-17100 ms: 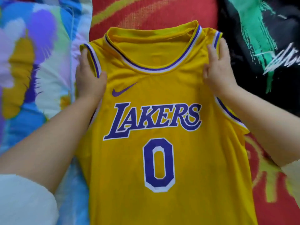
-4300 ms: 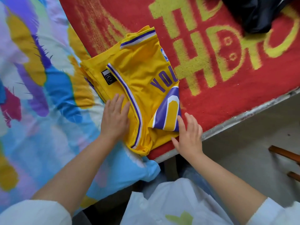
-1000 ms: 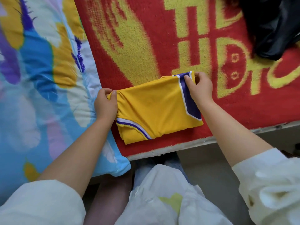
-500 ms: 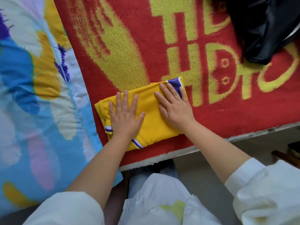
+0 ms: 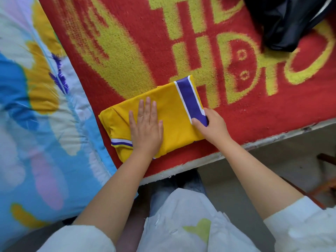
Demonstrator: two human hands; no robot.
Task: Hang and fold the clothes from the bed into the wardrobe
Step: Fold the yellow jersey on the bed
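Yellow folded jersey (image 5: 169,113) lies on the red blanket (image 5: 138,42) near the bed edge, long axis left-to-right, slightly tilted. Your left hand (image 5: 146,129) presses it flat, fingers straight; your right hand (image 5: 211,125) pinches its purple-striped end.

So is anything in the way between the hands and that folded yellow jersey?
Nothing: the left hand lies flat on the folded jersey, and the right hand pinches its purple-striped edge. The wardrobe isn't in view.

i count one folded yellow jersey (image 5: 169,113), one red blanket (image 5: 127,42), one colourful quilt (image 5: 36,124), one black garment (image 5: 283,20), my two hands.
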